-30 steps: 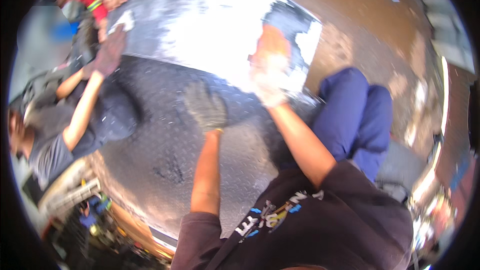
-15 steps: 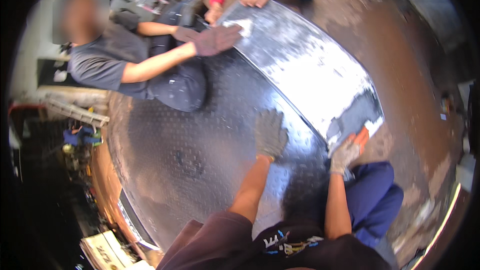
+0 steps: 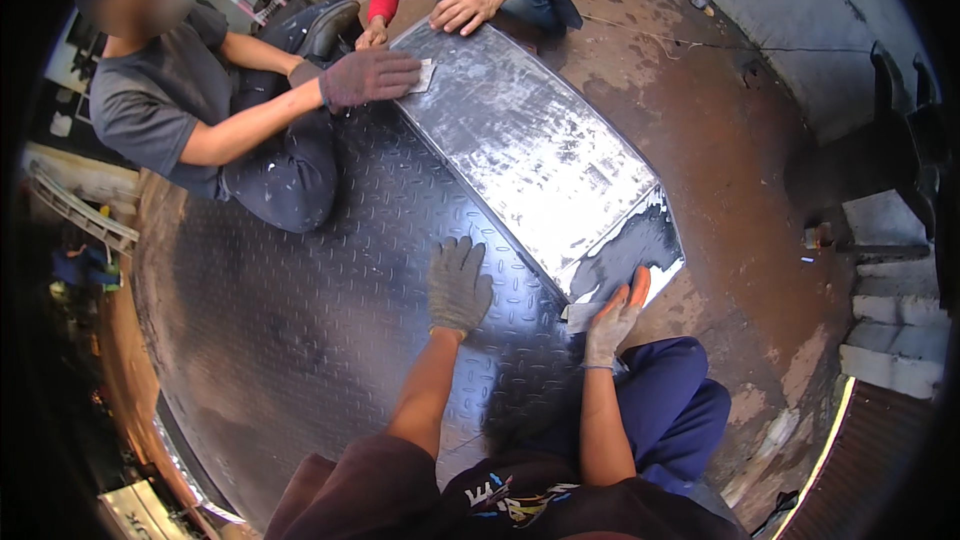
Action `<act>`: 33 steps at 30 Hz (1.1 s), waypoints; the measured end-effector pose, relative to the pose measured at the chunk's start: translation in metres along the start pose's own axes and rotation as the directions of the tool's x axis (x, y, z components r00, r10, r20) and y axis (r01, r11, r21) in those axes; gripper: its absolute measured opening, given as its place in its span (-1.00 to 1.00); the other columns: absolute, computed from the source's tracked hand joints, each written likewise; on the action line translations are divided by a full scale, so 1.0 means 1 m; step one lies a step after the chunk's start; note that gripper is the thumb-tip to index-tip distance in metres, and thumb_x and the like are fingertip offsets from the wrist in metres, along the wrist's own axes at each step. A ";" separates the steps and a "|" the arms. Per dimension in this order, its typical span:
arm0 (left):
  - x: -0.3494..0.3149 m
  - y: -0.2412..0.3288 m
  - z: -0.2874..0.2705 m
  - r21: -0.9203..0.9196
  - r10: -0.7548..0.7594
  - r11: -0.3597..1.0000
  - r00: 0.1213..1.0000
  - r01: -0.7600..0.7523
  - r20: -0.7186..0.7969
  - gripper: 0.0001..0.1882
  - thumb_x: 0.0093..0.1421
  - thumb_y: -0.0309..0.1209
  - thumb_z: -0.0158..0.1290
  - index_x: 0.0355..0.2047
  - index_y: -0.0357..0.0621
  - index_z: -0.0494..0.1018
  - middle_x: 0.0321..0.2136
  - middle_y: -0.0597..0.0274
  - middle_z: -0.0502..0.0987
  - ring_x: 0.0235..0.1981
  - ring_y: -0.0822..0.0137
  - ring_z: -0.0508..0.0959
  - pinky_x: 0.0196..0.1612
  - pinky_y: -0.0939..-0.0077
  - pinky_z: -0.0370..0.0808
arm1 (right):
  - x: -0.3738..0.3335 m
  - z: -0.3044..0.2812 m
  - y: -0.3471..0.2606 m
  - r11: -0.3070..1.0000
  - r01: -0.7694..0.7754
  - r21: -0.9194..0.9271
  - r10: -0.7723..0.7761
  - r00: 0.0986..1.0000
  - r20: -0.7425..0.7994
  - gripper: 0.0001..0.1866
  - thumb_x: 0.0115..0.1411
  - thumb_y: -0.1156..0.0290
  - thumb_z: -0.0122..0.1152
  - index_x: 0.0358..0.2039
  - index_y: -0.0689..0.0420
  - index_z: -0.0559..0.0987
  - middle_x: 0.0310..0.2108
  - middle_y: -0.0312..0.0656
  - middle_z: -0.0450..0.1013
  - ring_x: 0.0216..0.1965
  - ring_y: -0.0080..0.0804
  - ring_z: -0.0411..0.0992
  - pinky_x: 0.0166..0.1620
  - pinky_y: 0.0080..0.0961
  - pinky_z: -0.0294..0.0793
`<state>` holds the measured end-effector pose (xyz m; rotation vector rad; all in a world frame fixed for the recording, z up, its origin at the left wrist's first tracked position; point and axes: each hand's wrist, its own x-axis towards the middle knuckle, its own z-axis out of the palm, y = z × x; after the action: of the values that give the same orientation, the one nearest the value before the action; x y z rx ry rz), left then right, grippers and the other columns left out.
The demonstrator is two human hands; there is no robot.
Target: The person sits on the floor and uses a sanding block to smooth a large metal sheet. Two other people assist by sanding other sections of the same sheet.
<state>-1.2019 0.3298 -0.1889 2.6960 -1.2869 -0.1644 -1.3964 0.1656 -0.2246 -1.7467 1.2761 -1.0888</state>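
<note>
My left hand (image 3: 459, 286), in a grey work glove, lies open with its fingers spread on a dark diamond-tread metal plate (image 3: 330, 310). At the near end of a long flat metal panel (image 3: 520, 140) is my right hand (image 3: 617, 323), in a whitish glove with orange fingers. It presses a small pale piece of sandpaper (image 3: 578, 316) at the panel's corner; the palm hides part of the sheet. The panel's surface is patchy, scuffed silver and white, with a dark grey area (image 3: 630, 245) by my right fingertips.
A co-worker kneels at the left, one dark-gloved hand (image 3: 370, 78) on a pale sheet (image 3: 425, 76) at the panel's far end. Another person's bare hand (image 3: 468, 10) rests on the far edge. Brown stained floor (image 3: 750, 190) lies to the right; a black metal stand (image 3: 880, 160) stands beyond.
The whole view has shifted, so the panel and hands appear farther left. My right hand stays at the panel's near corner, and my left stays flat on the tread plate.
</note>
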 end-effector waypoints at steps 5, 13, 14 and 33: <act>-0.002 0.000 0.002 0.039 0.029 0.999 0.997 -0.026 -0.078 -0.40 0.19 -0.20 0.05 0.21 -0.20 0.42 0.24 -0.07 0.36 0.30 -0.12 0.26 0.46 -0.06 0.00 | -0.002 -0.015 0.015 0.967 -0.036 0.252 0.035 0.999 0.008 -0.44 0.55 0.18 -0.19 0.36 0.37 0.23 0.37 0.04 0.21 0.40 -0.18 0.16 0.43 -0.32 0.05; 0.002 -0.002 -0.001 -0.054 -0.004 0.999 1.000 0.002 -0.024 -0.41 0.22 -0.15 0.03 0.23 -0.12 0.42 0.23 0.03 0.39 0.33 -0.04 0.23 0.47 -0.03 -0.03 | -0.046 -0.001 -0.010 0.919 0.033 -0.394 0.012 0.994 0.110 -0.34 0.47 0.18 -0.17 0.40 0.40 0.11 0.42 0.28 0.02 0.46 0.25 -0.08 0.46 0.03 -0.19; 0.000 -0.007 -0.003 -0.059 -0.003 0.998 1.000 0.002 -0.025 -0.40 0.23 -0.14 0.01 0.24 -0.09 0.41 0.23 0.05 0.40 0.34 -0.01 0.23 0.47 -0.02 -0.05 | -0.047 0.002 -0.012 0.912 0.055 -0.407 -0.008 0.993 0.115 -0.33 0.47 0.18 -0.17 0.40 0.40 0.10 0.43 0.28 0.00 0.46 0.26 -0.08 0.46 0.06 -0.20; -0.007 -0.005 0.013 0.094 0.004 0.996 0.999 0.000 -0.047 -0.42 0.30 -0.15 -0.05 0.28 -0.10 0.37 0.32 0.02 0.31 0.41 -0.02 0.16 0.52 -0.01 -0.16 | 0.029 0.009 0.008 0.859 0.364 -0.360 -0.260 0.916 0.305 -0.16 0.28 0.12 0.05 0.42 0.35 0.07 0.43 0.30 0.00 0.46 0.26 -0.06 0.43 0.17 -0.22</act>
<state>-1.2044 0.3370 -0.2021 2.7589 -1.3158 -0.0405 -1.3865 0.1358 -0.2290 -2.3969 1.1423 -0.7678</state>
